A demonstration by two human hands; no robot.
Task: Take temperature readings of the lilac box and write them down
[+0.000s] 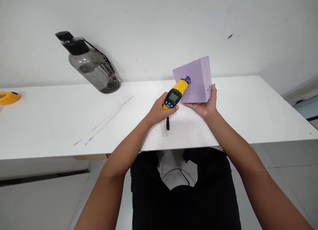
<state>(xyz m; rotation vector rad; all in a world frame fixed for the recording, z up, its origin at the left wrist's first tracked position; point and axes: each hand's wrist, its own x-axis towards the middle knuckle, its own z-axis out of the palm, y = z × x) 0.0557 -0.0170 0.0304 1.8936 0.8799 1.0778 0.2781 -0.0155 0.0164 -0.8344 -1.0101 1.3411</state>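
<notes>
My left hand [160, 108] is wrapped round a yellow and black infrared thermometer [174, 96], its small grey screen and blue buttons facing up at me. The nose of the thermometer overlaps the front of a purple box [195, 87], near a dark blue printed emblem; I cannot tell whether they touch. My right hand [205, 105] holds this box from below and along its right side, tilted above the table. Below my left hand a black pen [168, 123] lies beside a patch of faint handwriting, its upper end hidden.
A grey see-through water bottle [95, 69] with a black cap stands at the back left by the wall. At the far left edge lies a yellow-orange object [9, 97], cut off by the frame. Dark streaks mark the white table [57, 124].
</notes>
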